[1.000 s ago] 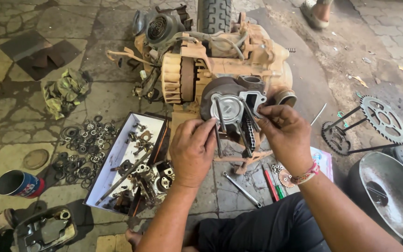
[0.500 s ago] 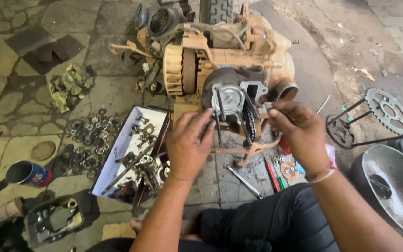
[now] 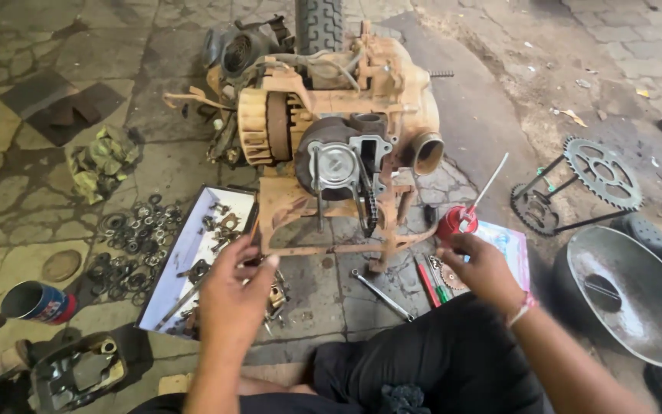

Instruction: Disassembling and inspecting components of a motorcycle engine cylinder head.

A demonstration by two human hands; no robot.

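A grimy orange-brown motorcycle engine lies on the paved ground in front of me. Its piston shows between long studs, and a timing chain hangs beside it. My left hand hovers with loose fingers over the right edge of a white tray of small parts and holds nothing. My right hand is low at the right, fingertips just below a red oil can with a long spout. Whether it touches the can I cannot tell. Both hands are off the engine.
A spanner and screwdrivers lie by my knee. Several washers and rings are spread left of the tray, near a tin can and a rag. A sprocket and metal bowl lie right. A tyre stands behind.
Both hands have left the piston and chain area. The left hand dropped toward the parts tray, and the right hand moved down and right toward the red oil can.
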